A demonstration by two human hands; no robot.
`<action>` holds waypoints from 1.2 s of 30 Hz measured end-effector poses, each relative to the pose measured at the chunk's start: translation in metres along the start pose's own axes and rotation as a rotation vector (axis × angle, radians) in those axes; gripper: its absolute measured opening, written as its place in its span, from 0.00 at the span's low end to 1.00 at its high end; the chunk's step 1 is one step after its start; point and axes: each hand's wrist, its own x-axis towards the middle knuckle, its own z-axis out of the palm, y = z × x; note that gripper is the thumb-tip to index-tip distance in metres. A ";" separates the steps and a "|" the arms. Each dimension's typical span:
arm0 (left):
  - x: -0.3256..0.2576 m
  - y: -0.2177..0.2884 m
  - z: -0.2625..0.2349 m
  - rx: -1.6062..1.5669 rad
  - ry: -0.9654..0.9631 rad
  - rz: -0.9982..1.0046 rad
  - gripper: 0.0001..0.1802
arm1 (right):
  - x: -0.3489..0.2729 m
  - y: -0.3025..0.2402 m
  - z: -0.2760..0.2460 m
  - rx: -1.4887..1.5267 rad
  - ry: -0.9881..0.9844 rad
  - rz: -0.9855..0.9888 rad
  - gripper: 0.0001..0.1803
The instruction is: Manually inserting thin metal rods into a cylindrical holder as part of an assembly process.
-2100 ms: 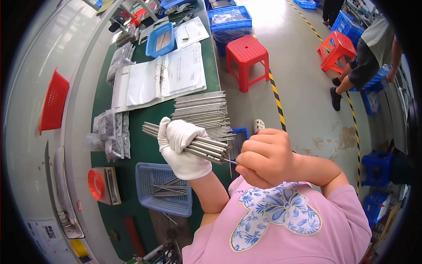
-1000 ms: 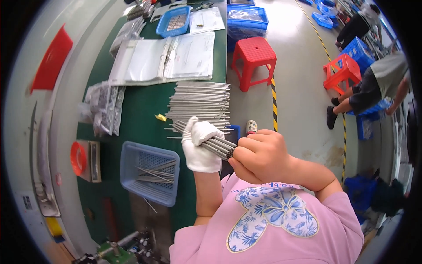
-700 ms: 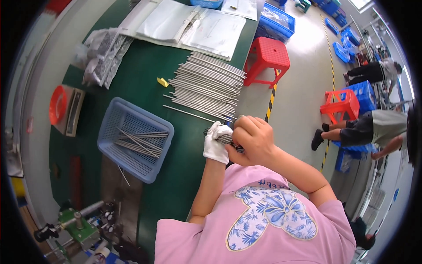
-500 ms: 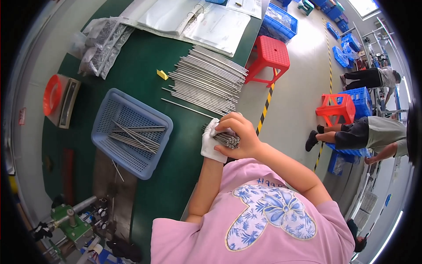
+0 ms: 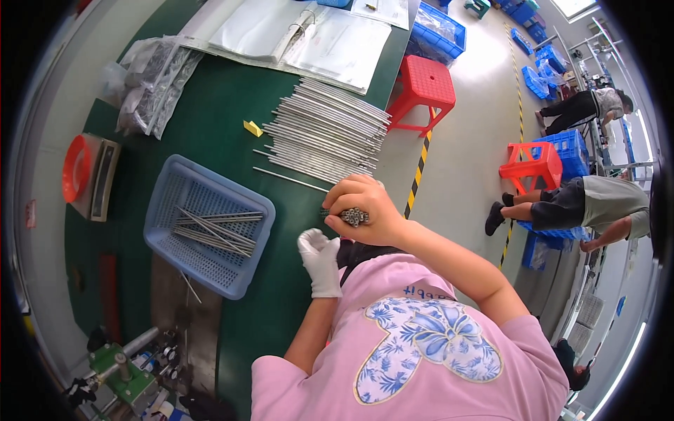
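Observation:
My right hand [image 5: 368, 209], bare, is wrapped round a bundle of thin metal rods [image 5: 354, 216], whose ends face me. Just below and left of it, my left hand [image 5: 321, 261] wears a white glove; its fingers are loosely curved with a gap to the thumb, and nothing shows in it. Beyond the bundle, many metal rods [image 5: 323, 133] lie side by side in a flat row on the green table [image 5: 281, 281]. One single rod [image 5: 288, 178] lies a little apart, its near end by my right hand. Several more rods [image 5: 217, 228] lie crossed in a blue-grey basket [image 5: 242, 281].
Left of the row sits a small yellow paper piece [image 5: 253, 128]. An open binder [image 5: 337, 52] and plastic-wrapped parts [image 5: 151, 88] lie farther back. A scale with an orange pan [image 5: 77, 168] stands left; a green metal fixture [image 5: 123, 372] is lower left. A red stool [image 5: 428, 81] stands beyond the table edge.
My gloved left hand has let go of the bundle and moved down and left. The rods now rest in my right hand alone, which has shifted slightly left.

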 end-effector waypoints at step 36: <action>0.032 0.076 0.032 0.223 -0.451 0.767 0.11 | 0.024 -0.059 -0.061 -0.214 -0.026 -0.218 0.07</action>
